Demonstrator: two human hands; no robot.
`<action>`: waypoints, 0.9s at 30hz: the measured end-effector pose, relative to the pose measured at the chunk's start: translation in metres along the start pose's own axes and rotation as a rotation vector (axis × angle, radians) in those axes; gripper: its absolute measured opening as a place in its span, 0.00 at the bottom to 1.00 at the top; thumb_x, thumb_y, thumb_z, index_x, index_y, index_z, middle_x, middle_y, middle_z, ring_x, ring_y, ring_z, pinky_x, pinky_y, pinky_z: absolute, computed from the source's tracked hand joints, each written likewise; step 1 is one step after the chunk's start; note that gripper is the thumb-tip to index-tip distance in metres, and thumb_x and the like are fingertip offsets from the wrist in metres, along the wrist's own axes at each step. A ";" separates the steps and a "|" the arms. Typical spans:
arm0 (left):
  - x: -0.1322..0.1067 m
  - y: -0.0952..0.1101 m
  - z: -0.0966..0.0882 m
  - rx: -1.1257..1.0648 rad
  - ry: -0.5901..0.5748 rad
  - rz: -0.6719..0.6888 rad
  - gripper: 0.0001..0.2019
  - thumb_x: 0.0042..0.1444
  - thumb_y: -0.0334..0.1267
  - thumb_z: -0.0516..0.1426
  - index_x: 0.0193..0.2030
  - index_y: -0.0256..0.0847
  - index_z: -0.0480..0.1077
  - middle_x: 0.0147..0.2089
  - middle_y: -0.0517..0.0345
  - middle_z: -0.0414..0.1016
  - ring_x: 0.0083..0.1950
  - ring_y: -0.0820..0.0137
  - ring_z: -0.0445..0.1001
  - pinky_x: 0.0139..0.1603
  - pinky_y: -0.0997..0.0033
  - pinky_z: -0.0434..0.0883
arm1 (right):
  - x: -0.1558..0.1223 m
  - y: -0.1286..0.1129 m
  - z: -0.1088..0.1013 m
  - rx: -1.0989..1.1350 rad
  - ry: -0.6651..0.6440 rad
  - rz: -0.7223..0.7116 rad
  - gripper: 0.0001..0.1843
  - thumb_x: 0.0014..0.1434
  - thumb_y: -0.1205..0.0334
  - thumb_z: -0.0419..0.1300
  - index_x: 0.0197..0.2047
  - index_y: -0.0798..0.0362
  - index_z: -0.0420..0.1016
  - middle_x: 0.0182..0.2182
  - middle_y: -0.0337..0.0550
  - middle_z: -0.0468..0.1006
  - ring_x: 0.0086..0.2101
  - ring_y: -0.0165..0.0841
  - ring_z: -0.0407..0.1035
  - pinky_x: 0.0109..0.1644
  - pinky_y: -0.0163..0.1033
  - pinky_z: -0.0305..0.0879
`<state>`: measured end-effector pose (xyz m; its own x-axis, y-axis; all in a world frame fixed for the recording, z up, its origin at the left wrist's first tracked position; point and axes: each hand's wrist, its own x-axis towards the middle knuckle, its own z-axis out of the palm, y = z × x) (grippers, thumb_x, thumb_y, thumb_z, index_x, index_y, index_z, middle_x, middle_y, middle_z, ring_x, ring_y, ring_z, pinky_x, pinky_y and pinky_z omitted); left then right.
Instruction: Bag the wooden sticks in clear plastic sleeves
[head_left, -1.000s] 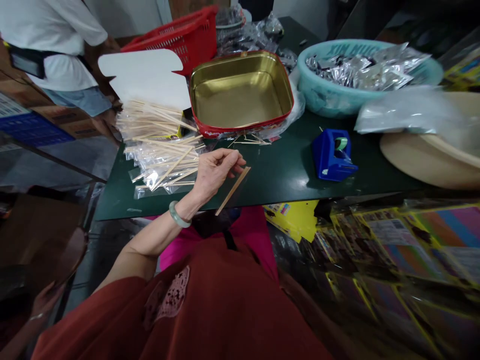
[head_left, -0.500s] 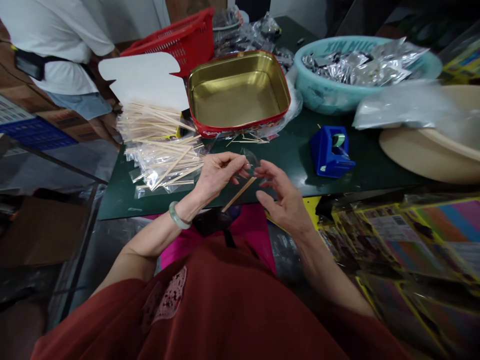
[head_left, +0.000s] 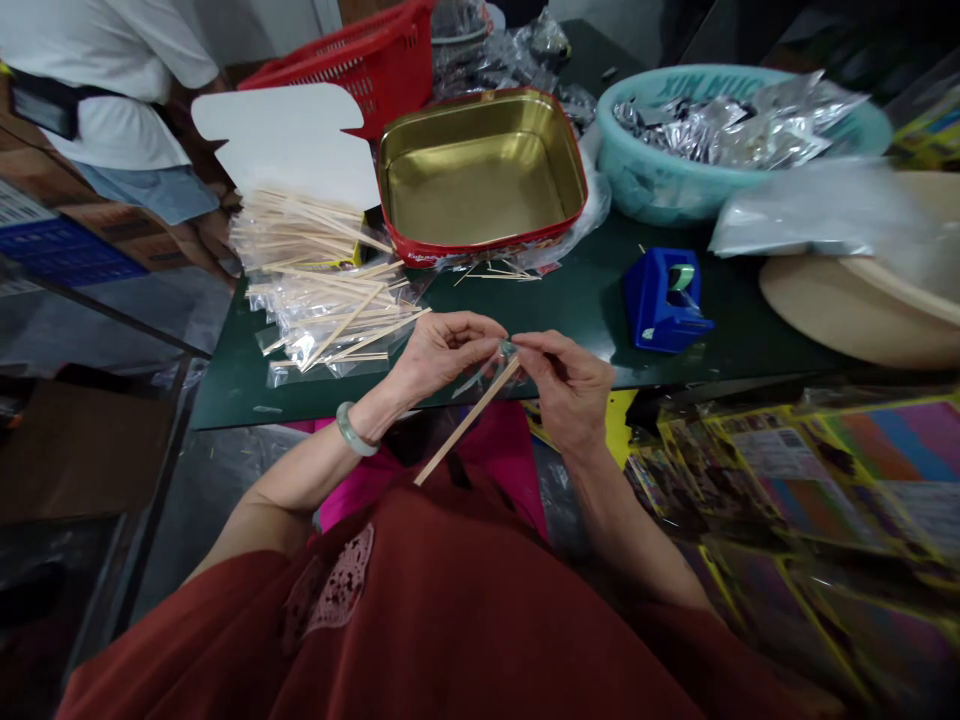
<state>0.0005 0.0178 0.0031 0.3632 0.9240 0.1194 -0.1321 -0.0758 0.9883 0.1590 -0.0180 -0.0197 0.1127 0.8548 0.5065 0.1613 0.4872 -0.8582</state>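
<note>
My left hand (head_left: 439, 352) and my right hand (head_left: 568, 385) meet over the front edge of the dark green table (head_left: 570, 320). Both pinch the top end of a narrow clear sleeve holding thin wooden sticks (head_left: 463, 425), which slants down toward my lap. A green bangle (head_left: 354, 431) circles my left wrist. To the left of my hands lies a pile of bagged wooden sticks (head_left: 330, 300). A few loose sticks (head_left: 501, 271) lie in front of the gold tin with red sides (head_left: 480, 180).
A blue tape dispenser (head_left: 664, 297) stands right of my hands. Behind are a teal basin of foil packets (head_left: 727, 130), a red basket (head_left: 352, 65), white card (head_left: 289, 140) and a tan round tray (head_left: 862, 300). A person in a white shirt (head_left: 105, 90) stands at far left.
My right hand came into view and closed on the top of the sleeve beside my left hand. The sleeve now hangs lower toward my lap.
</note>
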 end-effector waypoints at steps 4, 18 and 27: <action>-0.001 0.000 -0.005 0.006 -0.062 -0.026 0.14 0.49 0.42 0.64 0.41 0.37 0.76 0.29 0.58 0.78 0.25 0.74 0.74 0.24 0.77 0.69 | 0.003 0.004 -0.007 -0.053 -0.083 -0.095 0.09 0.60 0.66 0.59 0.39 0.46 0.81 0.24 0.33 0.72 0.24 0.25 0.67 0.29 0.33 0.63; -0.001 -0.001 -0.013 0.056 -0.154 -0.044 0.10 0.54 0.39 0.60 0.42 0.38 0.78 0.32 0.54 0.80 0.27 0.73 0.77 0.24 0.76 0.73 | 0.004 0.008 -0.016 -0.371 -0.173 -0.395 0.15 0.62 0.70 0.54 0.44 0.47 0.80 0.29 0.39 0.77 0.27 0.27 0.69 0.29 0.33 0.65; 0.000 -0.002 -0.015 0.039 -0.183 -0.058 0.09 0.54 0.34 0.59 0.41 0.38 0.78 0.30 0.57 0.79 0.24 0.76 0.74 0.24 0.78 0.72 | 0.005 0.011 -0.019 -0.412 -0.245 -0.445 0.17 0.63 0.71 0.53 0.47 0.46 0.79 0.32 0.40 0.78 0.31 0.28 0.72 0.32 0.34 0.68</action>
<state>-0.0134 0.0240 0.0000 0.5312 0.8440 0.0738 -0.0719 -0.0419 0.9965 0.1797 -0.0114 -0.0252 -0.2702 0.6273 0.7304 0.5093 0.7370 -0.4444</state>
